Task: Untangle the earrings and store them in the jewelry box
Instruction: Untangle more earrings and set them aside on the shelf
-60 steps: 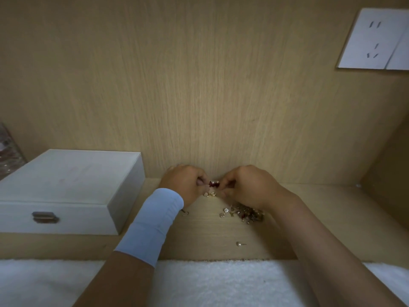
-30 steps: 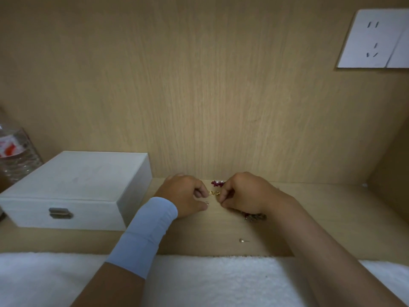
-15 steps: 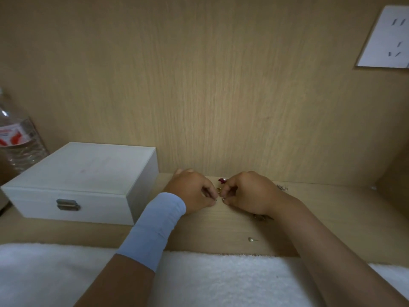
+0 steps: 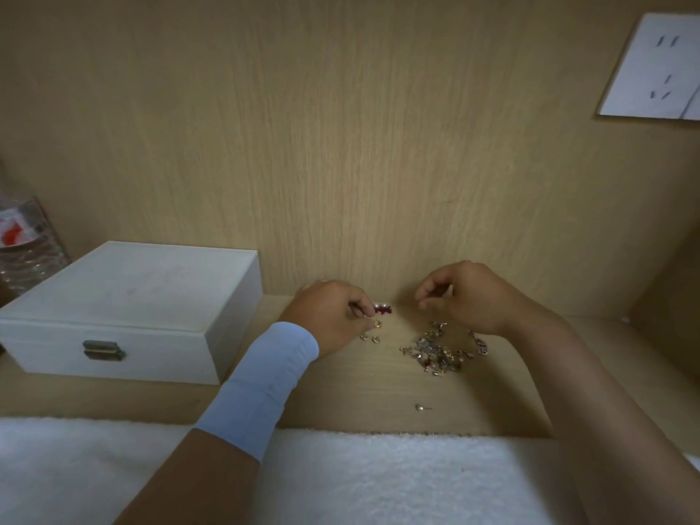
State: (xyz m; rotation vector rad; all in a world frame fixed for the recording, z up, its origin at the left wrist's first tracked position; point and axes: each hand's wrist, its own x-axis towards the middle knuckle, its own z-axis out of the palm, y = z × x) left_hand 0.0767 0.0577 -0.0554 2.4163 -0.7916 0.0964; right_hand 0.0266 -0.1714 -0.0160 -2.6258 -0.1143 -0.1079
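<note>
**Red earring pinched in my left fingers, box closed**

Head view: my left hand (image 4: 329, 320), with a pale blue wristband (image 4: 265, 384), pinches a red earring (image 4: 382, 308) at centre frame, low over the worktop (image 4: 360, 392). My right hand (image 4: 469, 297) hovers to its right, fingers loosely curled, thumb and forefinger apart, holding nothing. Below it lies the tangled pile of earrings (image 4: 439, 350). A loose stud (image 4: 420, 408) sits lower in the frame. The jewelry box (image 4: 128, 308), lid closed, stands at left.
</note>
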